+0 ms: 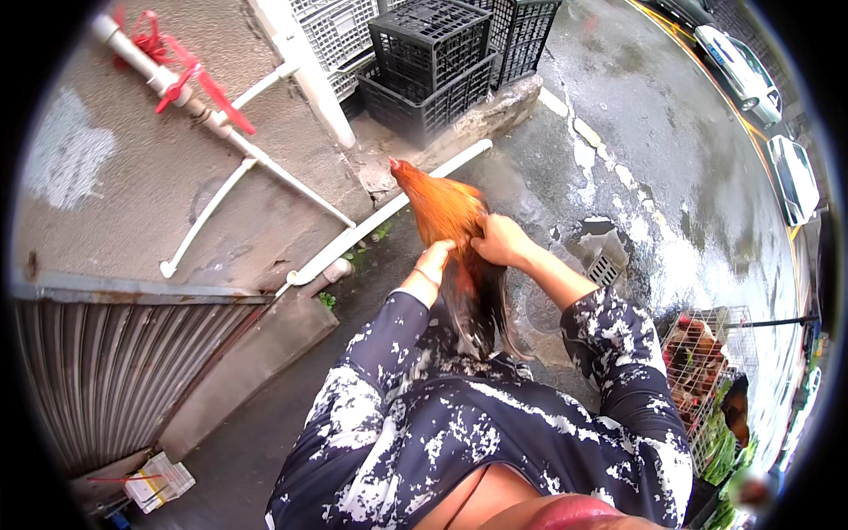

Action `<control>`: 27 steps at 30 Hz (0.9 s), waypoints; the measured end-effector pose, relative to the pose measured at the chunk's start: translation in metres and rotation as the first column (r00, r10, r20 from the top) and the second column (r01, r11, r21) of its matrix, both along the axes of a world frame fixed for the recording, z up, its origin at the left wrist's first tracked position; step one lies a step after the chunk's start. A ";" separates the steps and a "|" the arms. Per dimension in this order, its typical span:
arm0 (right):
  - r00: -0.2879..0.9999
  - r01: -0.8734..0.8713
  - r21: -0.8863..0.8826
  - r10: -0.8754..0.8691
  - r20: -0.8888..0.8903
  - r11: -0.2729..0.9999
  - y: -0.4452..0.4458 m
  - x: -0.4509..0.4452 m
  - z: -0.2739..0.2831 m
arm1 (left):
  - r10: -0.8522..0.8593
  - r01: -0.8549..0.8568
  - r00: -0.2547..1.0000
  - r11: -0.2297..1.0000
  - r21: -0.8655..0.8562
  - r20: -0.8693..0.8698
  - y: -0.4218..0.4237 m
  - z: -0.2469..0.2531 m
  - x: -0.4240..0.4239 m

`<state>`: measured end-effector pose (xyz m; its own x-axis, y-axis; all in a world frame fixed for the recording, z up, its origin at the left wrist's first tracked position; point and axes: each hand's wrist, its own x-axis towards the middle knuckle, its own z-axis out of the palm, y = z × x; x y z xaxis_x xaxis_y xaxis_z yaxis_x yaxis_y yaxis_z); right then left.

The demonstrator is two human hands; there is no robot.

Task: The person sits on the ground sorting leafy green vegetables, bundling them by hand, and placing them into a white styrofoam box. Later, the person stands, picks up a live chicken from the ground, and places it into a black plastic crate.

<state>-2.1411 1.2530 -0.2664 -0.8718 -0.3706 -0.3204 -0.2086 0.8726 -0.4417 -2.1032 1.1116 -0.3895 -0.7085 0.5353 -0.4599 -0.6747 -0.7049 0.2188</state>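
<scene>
An orange-brown chicken (pixel 442 202) with dark tail feathers is held out before my chest, its head pointing away from me towards the wall. My left hand (pixel 434 262) grips its near left side, fingers closed on the feathers. On the other side, my right hand (pixel 500 240) is closed on the bird's back or wing; which one cannot be told. The tail hangs down towards my patterned shirt, and the legs are hidden.
Black plastic crates (pixel 430 46) stand on a concrete ledge ahead. A white pipe (pixel 391 209) runs along the wall's foot. At right, a wire cage (pixel 702 371) holds more chickens, with leafy greens (pixel 722 457) beside it. A drain grate (pixel 603 268) lies in the wet pavement; cars are parked beyond.
</scene>
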 end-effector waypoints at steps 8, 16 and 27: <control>0.998 -0.050 -0.080 0.054 0.043 0.996 -0.017 -0.146 -0.016 | 0.194 -0.193 0.980 0.980 -0.039 0.048 -0.002 -0.053 -0.127; 0.964 -0.068 -0.187 0.113 0.241 0.980 -0.046 -0.356 0.005 | 0.368 -0.356 0.925 0.926 -0.122 0.096 -0.023 -0.048 -0.213; 0.743 -0.224 0.086 0.227 -0.630 0.971 -0.105 -0.748 -0.081 | 0.763 -0.631 0.634 0.604 -0.487 0.125 -0.040 -0.078 -0.264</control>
<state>-2.8890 1.1479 -0.3477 -0.7669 -0.5822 0.2700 -0.6289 0.7657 -0.1350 -2.3669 1.0717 -0.4676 -0.5816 -0.3227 -0.7468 -0.0808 -0.8905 0.4477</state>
